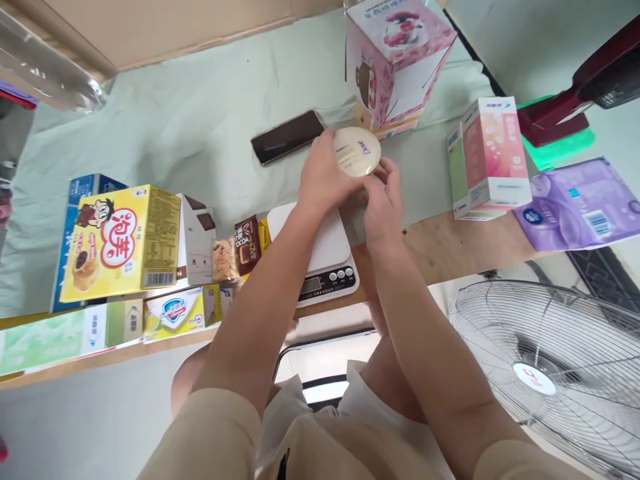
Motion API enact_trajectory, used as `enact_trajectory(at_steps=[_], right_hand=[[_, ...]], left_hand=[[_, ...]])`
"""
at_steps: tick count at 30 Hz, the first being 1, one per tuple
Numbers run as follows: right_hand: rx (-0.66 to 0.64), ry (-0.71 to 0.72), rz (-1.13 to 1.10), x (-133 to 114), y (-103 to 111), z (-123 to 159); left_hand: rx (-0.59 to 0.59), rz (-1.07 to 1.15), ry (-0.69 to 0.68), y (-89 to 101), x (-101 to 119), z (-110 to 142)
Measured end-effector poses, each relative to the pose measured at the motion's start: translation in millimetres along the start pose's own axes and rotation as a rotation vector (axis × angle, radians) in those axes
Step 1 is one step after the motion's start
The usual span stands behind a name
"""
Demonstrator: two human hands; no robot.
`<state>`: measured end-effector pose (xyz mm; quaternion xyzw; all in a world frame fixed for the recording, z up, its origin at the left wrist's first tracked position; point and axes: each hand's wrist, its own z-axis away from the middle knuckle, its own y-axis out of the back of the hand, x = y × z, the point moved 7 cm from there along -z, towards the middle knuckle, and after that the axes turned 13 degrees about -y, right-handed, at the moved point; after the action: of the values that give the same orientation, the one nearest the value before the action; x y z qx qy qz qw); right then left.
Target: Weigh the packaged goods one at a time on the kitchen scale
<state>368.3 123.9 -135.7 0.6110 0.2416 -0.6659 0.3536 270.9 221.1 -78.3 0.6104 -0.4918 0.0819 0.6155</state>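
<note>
A round, cream-coloured Dove container [361, 148] is held above the table, its printed lid facing up. My left hand [323, 170] grips its left side, thumb and fingers closed around the edge. From the lower right, my right hand [384, 203] has its fingers curled against the rim. Below my wrists lies a white kitchen scale [330, 247] with a small display and buttons at its near edge; my left forearm covers part of it. A dark smartphone [289, 137] rests just left of the container.
Left stand a yellow snack box [120, 243], a Safeguard soap box [175, 313] and small snack packets [246, 245]. Behind the container is a tall pink box [397, 60]. To the right are a pink-and-white box [493, 157], a purple pack [580, 203] and a floor fan [545, 360].
</note>
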Motion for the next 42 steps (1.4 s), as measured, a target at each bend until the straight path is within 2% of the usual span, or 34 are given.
enact_trajectory(at_steps=[2,4,6,8,11,14,19,22,25,27,31,33,37,40,42], right_hand=[[-0.018,0.063,-0.031,-16.7,3.5,10.7],[-0.076,0.216,-0.034,-38.9,4.5,30.5],[-0.144,0.377,0.005,-55.4,4.0,56.1],[-0.19,0.485,0.084,-60.1,2.2,80.2],[-0.205,0.581,0.162,-53.0,-0.3,105.1],[-0.22,0.659,0.133,-44.6,-2.8,117.4],[-0.197,0.603,0.167,-33.7,-2.9,116.4],[-0.175,0.558,0.234,-30.1,0.7,114.6],[-0.139,0.525,0.243,-27.5,7.9,111.9],[-0.099,0.515,0.202,-25.8,14.4,109.3],[-0.025,0.49,0.121,-20.8,22.9,102.9],[-0.03,0.486,0.099,-19.7,21.9,100.6],[-0.049,0.507,0.115,-22.2,16.5,99.2],[-0.048,0.537,0.137,-24.7,15.3,100.7],[-0.061,0.569,0.149,-25.5,15.2,102.4]], left_hand=[[0.073,0.016,-0.058,20.8,7.1,12.3],[0.141,0.019,-0.109,45.9,12.8,32.2],[0.195,0.02,-0.104,69.7,13.0,60.9],[0.224,0.034,-0.057,87.4,9.7,95.2],[0.201,0.07,0.06,98.3,4.8,142.4],[0.166,0.088,0.129,96.6,6.0,168.2],[0.152,0.118,0.136,82.2,0.6,172.7],[0.15,0.185,0.081,75.9,-4.0,174.4],[0.196,0.292,0.013,76.7,-3.3,182.3],[0.297,0.334,-0.046,83.0,-1.2,189.5],[0.644,0.351,-0.195,103.9,0.2,206.0],[0.726,0.409,-0.199,108.1,-4.6,209.2],[0.669,0.502,-0.187,107.9,-13.1,203.8],[0.662,0.445,-0.249,111.6,-15.6,204.3],[0.611,0.4,-0.237,108.5,-19.7,204.8]])
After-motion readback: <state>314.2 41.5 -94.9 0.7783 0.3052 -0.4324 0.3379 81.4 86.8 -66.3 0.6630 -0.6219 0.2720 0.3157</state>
